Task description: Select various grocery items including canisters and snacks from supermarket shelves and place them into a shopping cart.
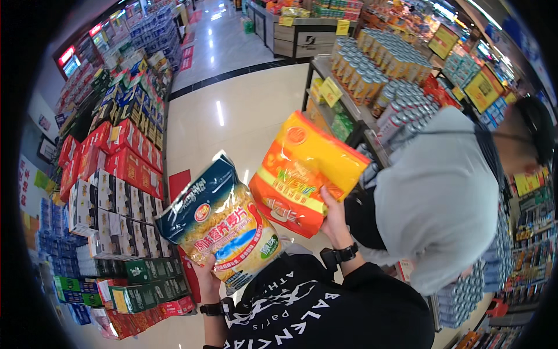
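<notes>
My left hand (206,276) grips the lower left edge of a dark blue and tan bag of cereal (233,235), its front printed with flakes and a red and blue emblem. The fingers are partly behind the bag. My right hand (335,216) is closed on the lower right edge of an orange and yellow packaged-food bag (299,168), thumb on the front. Both bags are held up side by side, tilted, their near edges close together. A black band or watch circles each wrist.
Close on my right stands a person in a light grey top (439,192). Stacked red cartons (133,166) and black-and-white cartons (116,215) line the left. Shelves of cans (401,52) stand at the right. A pale tiled floor (232,116) runs between them.
</notes>
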Action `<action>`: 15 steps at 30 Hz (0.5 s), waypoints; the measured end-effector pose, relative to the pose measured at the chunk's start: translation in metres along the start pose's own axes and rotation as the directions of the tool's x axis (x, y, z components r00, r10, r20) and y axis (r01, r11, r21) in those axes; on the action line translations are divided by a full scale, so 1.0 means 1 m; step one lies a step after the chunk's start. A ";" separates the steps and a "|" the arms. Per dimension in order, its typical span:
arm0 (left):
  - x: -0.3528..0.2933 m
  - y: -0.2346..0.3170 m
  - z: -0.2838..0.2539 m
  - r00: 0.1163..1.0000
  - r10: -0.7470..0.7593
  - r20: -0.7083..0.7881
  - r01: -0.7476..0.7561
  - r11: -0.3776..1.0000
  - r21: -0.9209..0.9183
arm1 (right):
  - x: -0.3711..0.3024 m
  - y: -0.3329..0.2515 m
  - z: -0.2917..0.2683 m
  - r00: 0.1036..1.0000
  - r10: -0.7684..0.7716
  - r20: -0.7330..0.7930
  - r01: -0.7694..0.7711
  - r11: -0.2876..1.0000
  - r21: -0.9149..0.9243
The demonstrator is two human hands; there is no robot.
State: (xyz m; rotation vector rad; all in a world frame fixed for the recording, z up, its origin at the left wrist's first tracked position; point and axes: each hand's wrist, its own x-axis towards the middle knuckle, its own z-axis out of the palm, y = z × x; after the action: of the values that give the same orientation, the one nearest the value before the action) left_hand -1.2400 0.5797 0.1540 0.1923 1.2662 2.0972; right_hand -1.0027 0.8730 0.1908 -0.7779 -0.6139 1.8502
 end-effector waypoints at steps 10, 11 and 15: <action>0.157 0.042 0.048 0.993 -0.045 -0.113 0.021 0.979 -0.203 | 0.149 -0.001 0.082 0.993 0.058 0.100 -0.087 0.943 0.321; 0.176 0.043 0.048 0.989 -0.086 -0.119 0.054 0.967 -0.248 | 0.162 0.002 0.085 0.992 0.058 0.116 -0.095 0.934 0.345; 0.277 0.045 0.060 0.989 -0.122 -0.082 0.092 0.948 -0.305 | 0.216 0.007 0.117 0.997 0.013 0.078 -0.039 0.937 0.347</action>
State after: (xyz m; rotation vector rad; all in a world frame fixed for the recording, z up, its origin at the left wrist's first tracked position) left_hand -1.4456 0.7796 0.1649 -0.1161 0.9711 2.1944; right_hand -1.1583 1.0623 0.2117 -0.4851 -0.3069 1.9486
